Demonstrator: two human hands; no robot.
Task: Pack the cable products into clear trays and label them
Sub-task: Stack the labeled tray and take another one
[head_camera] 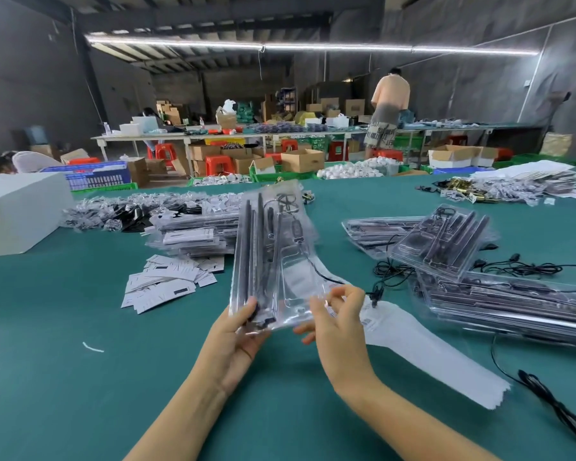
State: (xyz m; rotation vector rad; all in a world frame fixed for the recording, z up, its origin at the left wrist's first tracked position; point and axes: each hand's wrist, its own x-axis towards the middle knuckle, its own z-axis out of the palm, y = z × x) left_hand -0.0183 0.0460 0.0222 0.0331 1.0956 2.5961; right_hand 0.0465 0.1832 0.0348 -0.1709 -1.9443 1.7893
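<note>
A clear tray (273, 247) holding black rods and a coiled black cable is lifted above the green table (64, 377), tilted upright towards me. My left hand (236, 331) grips its lower left corner, thumb on the front. My right hand (336, 314) is at the tray's lower right edge, thumb and forefinger pinching something small and pale there, seemingly a label. A black cable (326, 277) trails out of the tray's right side. A white label backing strip (426, 347) lies on the table under my right hand.
Packed trays are stacked at the left (193, 234) and at the right (499, 294), with another tray (443, 241) on top. Loose paper cards (167, 281) lie left, loose black cables (519, 267) right. A white box (17, 214) stands far left. A person (386, 111) stands at a far bench.
</note>
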